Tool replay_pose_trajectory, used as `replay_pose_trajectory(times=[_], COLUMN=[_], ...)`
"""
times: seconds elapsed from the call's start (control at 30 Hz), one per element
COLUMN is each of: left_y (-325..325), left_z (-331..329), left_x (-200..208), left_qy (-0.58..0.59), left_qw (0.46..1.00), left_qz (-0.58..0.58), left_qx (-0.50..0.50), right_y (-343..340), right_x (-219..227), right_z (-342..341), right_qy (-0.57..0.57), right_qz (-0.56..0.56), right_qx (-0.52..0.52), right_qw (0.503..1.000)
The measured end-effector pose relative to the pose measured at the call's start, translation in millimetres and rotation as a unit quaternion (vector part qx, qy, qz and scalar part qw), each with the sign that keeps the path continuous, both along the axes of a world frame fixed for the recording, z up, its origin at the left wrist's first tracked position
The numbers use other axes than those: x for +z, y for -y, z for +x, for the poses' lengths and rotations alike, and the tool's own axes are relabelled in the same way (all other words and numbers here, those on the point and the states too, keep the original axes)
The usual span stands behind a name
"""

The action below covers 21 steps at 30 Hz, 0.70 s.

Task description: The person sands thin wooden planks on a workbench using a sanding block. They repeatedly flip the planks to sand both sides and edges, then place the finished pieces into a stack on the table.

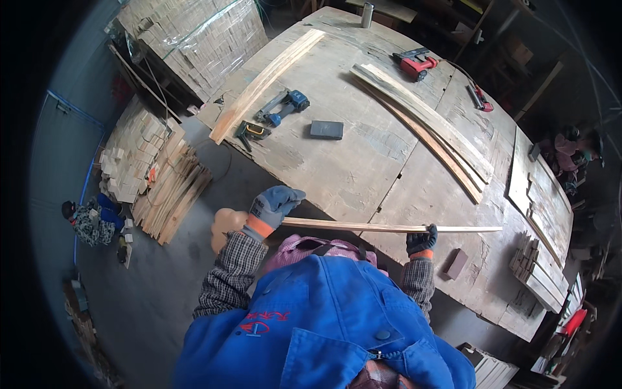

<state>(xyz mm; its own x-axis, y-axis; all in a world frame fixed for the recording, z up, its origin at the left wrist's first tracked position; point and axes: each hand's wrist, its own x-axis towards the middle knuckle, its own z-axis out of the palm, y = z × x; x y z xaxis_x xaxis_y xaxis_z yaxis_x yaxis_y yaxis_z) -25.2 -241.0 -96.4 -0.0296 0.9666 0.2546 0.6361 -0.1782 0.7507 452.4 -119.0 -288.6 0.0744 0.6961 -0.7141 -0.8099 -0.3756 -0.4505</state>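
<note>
A long, thin wooden strip runs sideways close in front of my body, along the near edge of the worktable. Gloved in grey with an orange cuff, my left hand is closed at the strip's left end. My right hand, in a dark glove, grips the strip farther right, and the strip's right end sticks out past it over the table. A brownish block lies on the table just right of my right hand.
Boards lie at the left, more boards at the right. Blue nail gun, red nail gun, stapler, dark box and metal cup rest on the table. Wood stacks stand left; a person crouches there, another far right.
</note>
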Motion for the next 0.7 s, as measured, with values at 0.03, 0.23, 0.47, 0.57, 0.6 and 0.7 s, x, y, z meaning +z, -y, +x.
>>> replay_pose_trajectory(times=[0.03, 0.23, 0.47, 0.57, 0.6, 0.7], left_y=[10, 84, 141, 152, 155, 168], left_z=[-14, -94, -158, -178, -181, -187], left_x=[-4, -30, -56, -69, -73, -81], left_qy=[0.022, -0.128, -0.245, -0.217, -0.234, -0.221], left_qw=[1.000, 0.983, 0.927, 0.918, 0.911, 0.902], left_qz=[-0.004, -0.104, -0.251, -0.313, -0.318, -0.330], left_qx=[0.016, 0.075, 0.136, 0.113, 0.118, 0.173], right_y=[3, 7, -19, -38, -47, -68], right_x=[6, 50, 61, 63, 62, 63], right_z=[-18, -151, -292, -332, -346, -396], right_qy=[0.011, 0.036, 0.005, 0.025, 0.029, 0.031], right_qz=[0.010, 0.062, 0.108, 0.070, 0.060, 0.068], right_qx=[0.005, 0.101, 0.197, 0.273, 0.304, 0.352], right_qw=[1.000, 0.992, 0.974, 0.959, 0.950, 0.933])
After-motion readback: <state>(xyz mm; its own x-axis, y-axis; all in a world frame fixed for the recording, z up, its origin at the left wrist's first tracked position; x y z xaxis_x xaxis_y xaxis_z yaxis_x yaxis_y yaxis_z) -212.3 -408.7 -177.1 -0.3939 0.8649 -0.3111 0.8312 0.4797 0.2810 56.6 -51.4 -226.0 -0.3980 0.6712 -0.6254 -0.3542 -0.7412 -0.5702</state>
